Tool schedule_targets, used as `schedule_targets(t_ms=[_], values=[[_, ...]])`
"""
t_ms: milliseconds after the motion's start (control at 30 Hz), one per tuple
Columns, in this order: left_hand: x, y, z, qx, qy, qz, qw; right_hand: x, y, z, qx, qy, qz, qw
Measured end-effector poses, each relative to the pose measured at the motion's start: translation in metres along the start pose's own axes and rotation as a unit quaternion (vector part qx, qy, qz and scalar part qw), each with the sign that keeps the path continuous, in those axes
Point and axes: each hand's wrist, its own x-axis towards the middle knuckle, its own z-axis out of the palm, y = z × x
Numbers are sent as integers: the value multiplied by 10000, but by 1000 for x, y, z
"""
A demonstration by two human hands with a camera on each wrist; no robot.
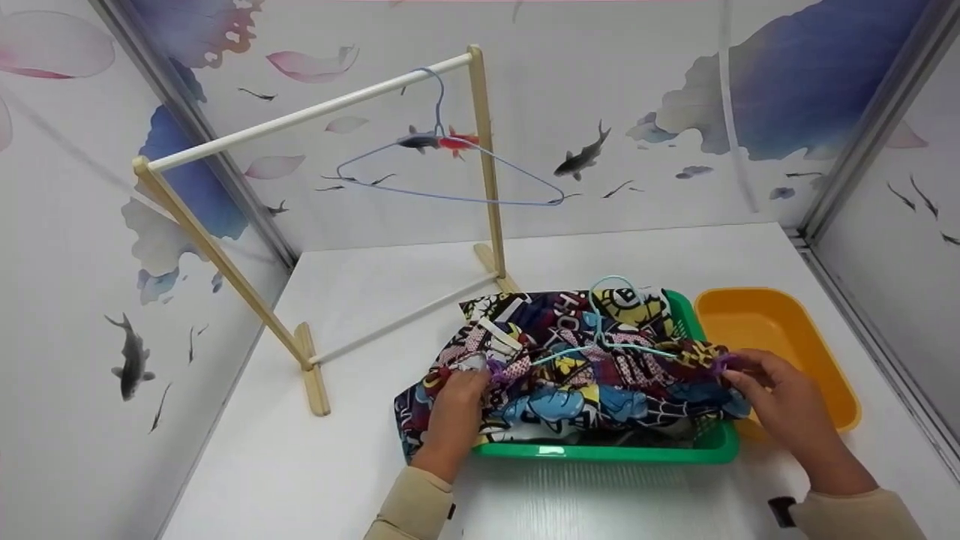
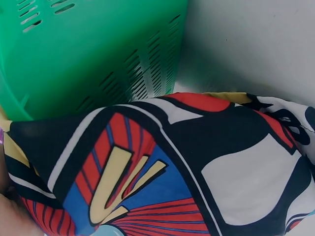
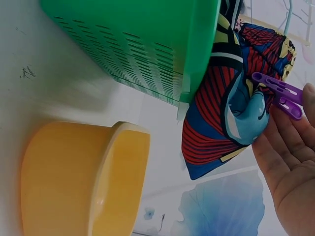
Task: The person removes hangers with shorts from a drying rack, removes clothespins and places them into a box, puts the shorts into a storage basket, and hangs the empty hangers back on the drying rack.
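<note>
A gathered cloth garment (image 1: 562, 397) in a bright comic print lies across the green basket (image 1: 600, 452), with a light-teal hanger (image 1: 600, 343) along its bunched top edge. At the garment's right end my right hand (image 1: 784, 405) pinches a purple clothespin (image 3: 278, 88), its thumb on one handle and its fingers behind. My left hand (image 1: 456, 412) grips the garment's left end, right beside a second purple clothespin (image 1: 496, 370); its fingertips are partly hidden by cloth. In the left wrist view, the printed cloth hangs over the basket's side.
A wooden rack (image 1: 307, 116) stands at the back left, with an empty blue hanger (image 1: 450, 196) on its white bar. An orange tub (image 1: 832, 375) sits close to the basket's right side. Printed walls (image 1: 652, 45) enclose the white table (image 1: 255, 457).
</note>
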Motion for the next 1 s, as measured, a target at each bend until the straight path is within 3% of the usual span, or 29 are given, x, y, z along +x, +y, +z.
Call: schedule_targets(t_ms=[233, 433, 733, 1000], values=[[-1, -1, 1, -27, 198, 182, 9996, 1, 0, 1, -35, 81, 10, 10000], [-3, 0, 2, -19, 280, 109, 9995, 0, 0, 1, -107, 215, 23, 9997], [-6, 1, 7, 80, 648, 319, 9974, -3, -1, 6, 143, 814, -276, 9962], [-5, 0, 10, 87, 745, 308, 9967, -2, -1, 5, 271, 1191, -461, 9914]])
